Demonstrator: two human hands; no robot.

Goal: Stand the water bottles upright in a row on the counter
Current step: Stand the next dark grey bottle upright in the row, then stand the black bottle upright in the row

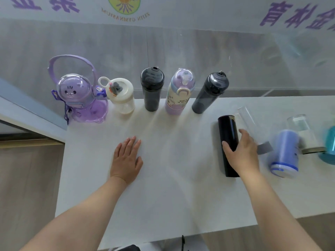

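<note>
My right hand (242, 153) grasps the black bottle (228, 142) lying at centre right on the counter (172, 187); my left hand (126, 160) rests flat, released, at centre.

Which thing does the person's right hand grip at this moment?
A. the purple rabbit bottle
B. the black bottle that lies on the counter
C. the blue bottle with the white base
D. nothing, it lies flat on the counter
B: the right hand curls its fingers round the black bottle, which lies on its side on the counter.
</note>
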